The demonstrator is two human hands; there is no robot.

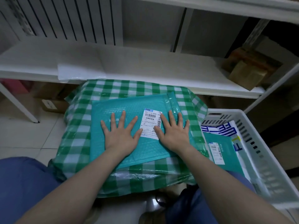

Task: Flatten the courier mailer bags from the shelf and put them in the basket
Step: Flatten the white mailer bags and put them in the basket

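Mailer (146, 151), one, teal, lies under left hand (120, 136) and right hand (174, 136), each grip splayed.

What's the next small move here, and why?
Probably lift the teal mailer rightward into the white basket: left hand and right hand press it flat, fingers spread, on the checked bundle; it looks smoothed, and other mailers already lie there.

A white shipping label (151, 122) on the teal bubble mailer (123, 107) carries barcodes and a top line reading roughly "801- L14 0545 (45". Under the first barcode is a bold line of Chinese characters, too blurred to read with certainty. The small print below is illegible. In the basket (258, 114), a second teal mailer (228, 147) has a smaller label (216, 152), which is unreadable. A white bag (224, 128) there shows large blue characters, partly hidden.
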